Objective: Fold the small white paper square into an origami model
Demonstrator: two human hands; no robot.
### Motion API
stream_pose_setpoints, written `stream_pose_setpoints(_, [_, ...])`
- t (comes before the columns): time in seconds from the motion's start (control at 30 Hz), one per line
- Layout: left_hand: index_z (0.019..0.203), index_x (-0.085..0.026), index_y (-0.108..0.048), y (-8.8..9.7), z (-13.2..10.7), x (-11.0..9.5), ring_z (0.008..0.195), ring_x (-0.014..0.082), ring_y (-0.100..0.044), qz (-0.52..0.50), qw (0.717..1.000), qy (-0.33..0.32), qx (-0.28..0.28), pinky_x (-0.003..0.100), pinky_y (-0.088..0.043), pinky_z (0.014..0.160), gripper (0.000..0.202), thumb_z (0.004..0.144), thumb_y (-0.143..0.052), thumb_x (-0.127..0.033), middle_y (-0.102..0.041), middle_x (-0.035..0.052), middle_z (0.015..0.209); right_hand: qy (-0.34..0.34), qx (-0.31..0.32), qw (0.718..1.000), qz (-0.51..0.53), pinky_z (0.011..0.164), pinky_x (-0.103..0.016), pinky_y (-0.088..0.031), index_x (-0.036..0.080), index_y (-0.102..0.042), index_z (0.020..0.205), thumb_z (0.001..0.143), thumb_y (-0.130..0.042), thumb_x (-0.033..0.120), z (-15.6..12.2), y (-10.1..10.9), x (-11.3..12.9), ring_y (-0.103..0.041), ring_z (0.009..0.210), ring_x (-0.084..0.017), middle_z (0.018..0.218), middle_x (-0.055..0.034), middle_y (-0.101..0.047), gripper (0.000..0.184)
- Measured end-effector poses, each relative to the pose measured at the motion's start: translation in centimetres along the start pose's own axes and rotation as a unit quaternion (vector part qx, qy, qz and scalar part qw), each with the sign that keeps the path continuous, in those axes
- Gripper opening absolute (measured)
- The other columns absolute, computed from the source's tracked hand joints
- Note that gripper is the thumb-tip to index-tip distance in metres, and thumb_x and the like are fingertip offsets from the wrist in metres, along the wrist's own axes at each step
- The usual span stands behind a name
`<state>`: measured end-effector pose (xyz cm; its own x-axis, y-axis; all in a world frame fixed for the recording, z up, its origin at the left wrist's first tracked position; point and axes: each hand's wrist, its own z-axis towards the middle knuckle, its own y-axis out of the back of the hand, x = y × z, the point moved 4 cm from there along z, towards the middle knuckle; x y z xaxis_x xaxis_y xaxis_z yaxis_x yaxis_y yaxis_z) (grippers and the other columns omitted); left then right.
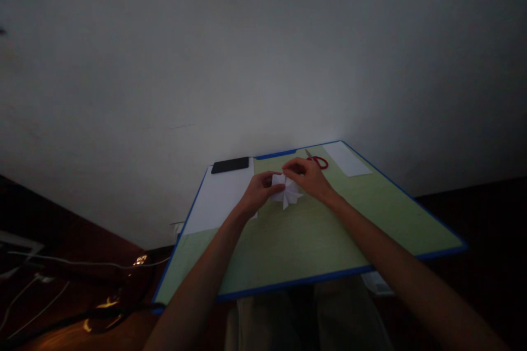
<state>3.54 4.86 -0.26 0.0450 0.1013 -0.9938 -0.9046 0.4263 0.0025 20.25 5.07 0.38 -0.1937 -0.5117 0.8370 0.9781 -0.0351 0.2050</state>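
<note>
A folded white paper (291, 193) is held between the person's two hands, over the middle of the desk (313, 247), toward its far side. The left hand (259, 191) pinches its left part, thumb on the near side and fingers behind. The right hand (307, 174) reaches in from the right, its thumb and fingertips brought together at the far edge of the paper, apparently nipping it there.

The step in hand looks like shaping or creasing the paper's folds. The next move seems to call for a steady left grip and a light, exact pinch from the right, since thin flaps could bend or tear.

The flaps fan out with pointed tips toward the near side and the right; one tip points almost straight at the person. The piece is compact, with no clear long axis, and whether it touches the desk cannot be told.

Red-handled scissors (318, 158) lie just beyond the right hand, blades pointing far and left. A white strip of paper (348, 159) lies farther right, running from far left to near right.
</note>
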Motion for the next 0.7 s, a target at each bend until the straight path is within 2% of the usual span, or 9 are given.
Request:
stream_pose_setpoints(0.13, [0.122, -0.014, -0.055, 0.06, -0.07, 0.11, 0.074, 0.0197, -0.072, 0.006, 1.0, 0.002, 0.002, 0.031, -0.054, 0.07, 0.064, 0.067, -0.086, -0.022, -0.076, 0.0068, 0.085, -0.002, 0.054, 0.999, 0.0, 0.068, -0.031, -0.052, 0.019, -0.072, 0.09, 0.081, -0.07, 0.034, -0.16, -0.29, 0.06, -0.067, 0.074, -0.018, 0.082, -0.004, -0.074, 0.017])
stream_pose_setpoints(0.23, [0.125, -0.016, -0.048, 0.19, -0.02, 0.22, 0.073, 0.0196, -0.072, -0.002, 1.0, -0.008, -0.006, 0.031, -0.055, 0.07, 0.073, 0.065, -0.088, -0.024, -0.076, 0.0055, 0.084, -0.007, 0.074, 0.997, -0.023, 0.064, -0.028, -0.051, 0.017, -0.073, 0.088, 0.078, -0.073, 0.033, -0.37, -0.44, 0.15, -0.065, 0.07, -0.017, 0.077, -0.0031, -0.072, 0.019])
stream_pose_setpoints(0.7, [0.119, -0.017, -0.05, 0.1, 0.09, -0.01, 0.069, 0.0187, -0.071, 0.008, 0.999, -0.035, -0.019, 0.029, -0.054, 0.065, 0.068, 0.065, -0.09, -0.032, -0.075, 0.0046, 0.082, -0.012, 0.088, 0.995, -0.049, 0.067, -0.029, -0.05, 0.014, -0.071, 0.088, 0.076, -0.07, 0.029, -0.42, -0.39, 0.11, -0.065, 0.072, -0.018, 0.079, -0.0048, -0.072, 0.019])
